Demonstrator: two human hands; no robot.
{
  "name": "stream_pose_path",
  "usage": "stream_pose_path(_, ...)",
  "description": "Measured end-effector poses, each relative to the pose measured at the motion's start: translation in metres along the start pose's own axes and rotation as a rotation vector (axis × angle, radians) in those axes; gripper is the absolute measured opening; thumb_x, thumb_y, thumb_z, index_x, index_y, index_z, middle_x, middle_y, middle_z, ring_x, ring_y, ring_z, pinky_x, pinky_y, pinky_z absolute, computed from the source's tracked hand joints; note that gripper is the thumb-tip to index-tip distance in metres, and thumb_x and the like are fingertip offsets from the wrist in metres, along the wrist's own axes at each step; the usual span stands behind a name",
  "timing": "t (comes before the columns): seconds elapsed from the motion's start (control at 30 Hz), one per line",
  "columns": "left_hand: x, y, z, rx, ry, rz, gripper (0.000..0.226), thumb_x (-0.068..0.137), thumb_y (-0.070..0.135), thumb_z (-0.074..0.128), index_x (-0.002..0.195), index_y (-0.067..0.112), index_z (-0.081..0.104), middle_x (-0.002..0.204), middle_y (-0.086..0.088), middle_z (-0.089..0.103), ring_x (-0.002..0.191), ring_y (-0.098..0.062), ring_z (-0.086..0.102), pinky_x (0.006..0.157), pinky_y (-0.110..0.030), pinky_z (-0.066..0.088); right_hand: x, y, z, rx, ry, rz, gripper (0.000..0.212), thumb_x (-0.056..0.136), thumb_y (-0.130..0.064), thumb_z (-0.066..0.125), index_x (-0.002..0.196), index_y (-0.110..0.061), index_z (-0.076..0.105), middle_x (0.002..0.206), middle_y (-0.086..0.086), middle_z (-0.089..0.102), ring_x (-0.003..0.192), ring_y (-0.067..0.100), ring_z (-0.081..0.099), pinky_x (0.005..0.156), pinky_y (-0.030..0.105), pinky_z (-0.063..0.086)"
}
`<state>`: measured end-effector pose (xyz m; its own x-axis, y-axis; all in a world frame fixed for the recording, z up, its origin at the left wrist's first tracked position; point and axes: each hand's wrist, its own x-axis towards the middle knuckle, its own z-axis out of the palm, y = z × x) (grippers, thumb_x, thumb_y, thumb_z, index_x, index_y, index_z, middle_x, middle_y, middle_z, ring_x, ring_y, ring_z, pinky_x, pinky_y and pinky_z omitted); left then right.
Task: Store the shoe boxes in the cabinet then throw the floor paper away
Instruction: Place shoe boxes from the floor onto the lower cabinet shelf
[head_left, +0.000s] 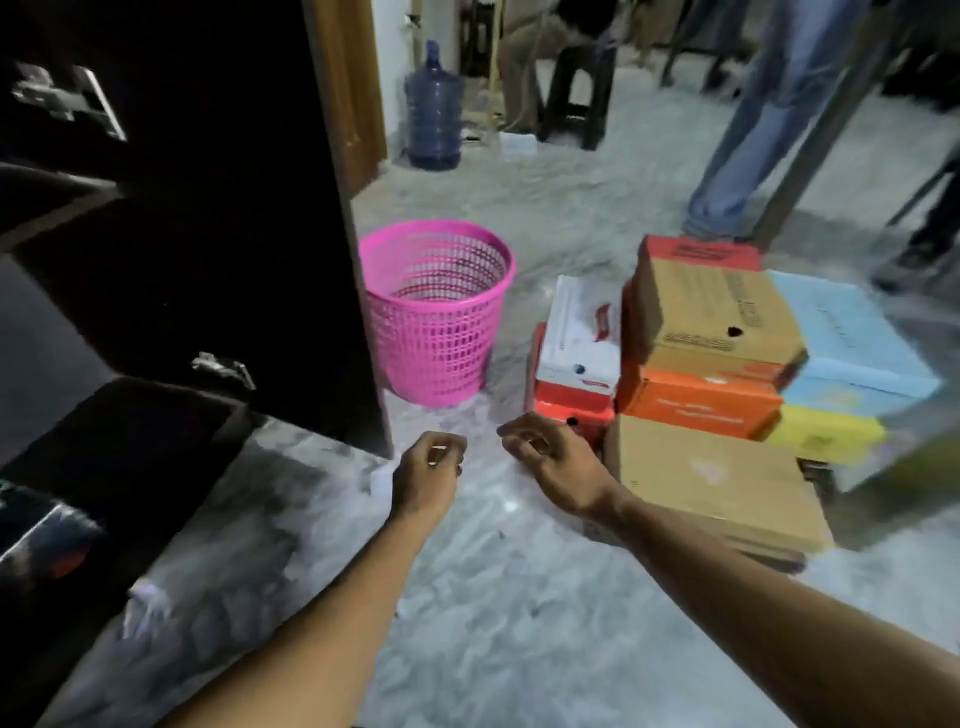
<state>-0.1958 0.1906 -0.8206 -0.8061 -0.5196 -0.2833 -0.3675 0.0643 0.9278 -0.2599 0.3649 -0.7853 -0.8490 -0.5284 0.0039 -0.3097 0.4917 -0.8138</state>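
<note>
No text can be read. Printed lines stand on the front of the orange shoe box, on the end label of the upper brown shoe box and on the white shoe box, all too blurred to make out.

Both hands, left and right, loosely curled, holding nothing, over floor between open dark cabinet and stacked shoe boxes; pink basket behind.

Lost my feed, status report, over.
Left hand and right hand loosely curled, empty. Stacked cardboard shoe boxes on floor. Pink plastic mesh basket beside open dark cabinet.
</note>
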Motion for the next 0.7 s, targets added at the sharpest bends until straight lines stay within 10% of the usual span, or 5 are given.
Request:
stream_pose_path(0.27, -0.016, 0.004, 0.153, 0.106, -0.363, 0.006, 0.042, 0.07, 0.059, 0.065, 0.101, 0.032, 0.071, 0.102, 0.006, 0.074, 0.1, -0.023, 0.072, 0.095, -0.044, 0.058, -0.084, 0.141, -0.131, -0.092, 0.472, 0.312, 0.013, 0.1, -0.023, 0.061, 0.106, -0.018, 0.07, 0.109, 0.002, 0.075, 0.092, 0.011, 0.066, 0.083, 0.037, 0.057)
stream_pose_path(0.4, -0.011, -0.016, 0.211, 0.245, -0.398, -0.023, 0.044, 0.092, 0.047, 0.066, 0.13, 0.027, 0.057, 0.115, 0.004, 0.065, 0.105, -0.019, 0.06, 0.084, -0.032, 0.053, -0.113, 0.22, -0.164, -0.14, 0.689, 0.538, 0.034, 0.089, -0.039, 0.058, 0.118, -0.021, 0.063, 0.122, 0.009, 0.063, 0.11, 0.027, 0.062, 0.094, 0.046, 0.055)
stream_pose_path(0.57, 0.001, -0.045, 0.256, 0.252, -0.427, -0.081, 0.078, 0.09, 0.059, 0.061, 0.157, 0.027, 0.035, 0.149, 0.001, 0.052, 0.128, -0.025, 0.056, 0.092, -0.034, 0.046, -0.126, 0.283, -0.17, 0.043, 0.723, 0.771, 0.072, 0.095, -0.043, 0.067, 0.153, -0.012, 0.039, 0.154, 0.014, 0.046, 0.141, 0.034, 0.047, 0.114, 0.049, 0.042)
stream_pose_path(0.7, 0.001, -0.054, 0.266, 0.232, -0.434, -0.096, 0.08, 0.086, 0.071, 0.056, 0.15, 0.025, 0.043, 0.149, 0.001, 0.055, 0.134, -0.027, 0.053, 0.108, -0.043, 0.046, -0.124, 0.294, -0.159, 0.287, 0.744, 0.817, 0.068, 0.091, -0.047, 0.07, 0.146, -0.017, 0.045, 0.131, 0.004, 0.059, 0.124, 0.031, 0.058, 0.103, 0.044, 0.048)
